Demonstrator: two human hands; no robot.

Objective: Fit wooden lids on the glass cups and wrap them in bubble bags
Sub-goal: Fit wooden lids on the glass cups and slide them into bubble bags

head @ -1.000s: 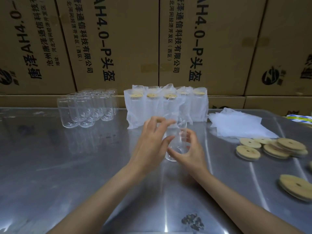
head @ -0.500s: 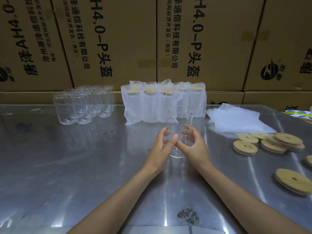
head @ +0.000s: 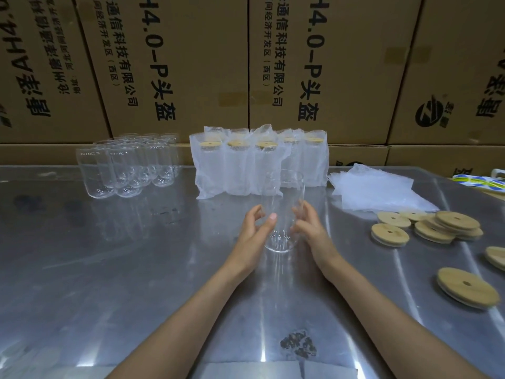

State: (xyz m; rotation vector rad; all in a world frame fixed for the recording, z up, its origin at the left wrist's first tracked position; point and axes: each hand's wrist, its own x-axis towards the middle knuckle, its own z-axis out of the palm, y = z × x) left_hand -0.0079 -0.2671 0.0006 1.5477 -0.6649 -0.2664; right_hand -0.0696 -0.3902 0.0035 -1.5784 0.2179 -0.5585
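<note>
One wide-angle view only, worn on the person's head, looking forward and down across the metal table. Both forearms reach in from the near edge, close below the lens. The cardboard boxes wall off the far side, bowed by lens distortion.

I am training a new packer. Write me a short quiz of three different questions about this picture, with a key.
1. True or false: the glass cup between the left hand and the right hand already has a lid.
2. Where do the loose wooden lids lie? A) left of the cup B) right of the cup C) inside a box
3. Fill in: the empty bubble bags lie on the ____ table.

Key: 1 false; 2 B; 3 metal.
</note>
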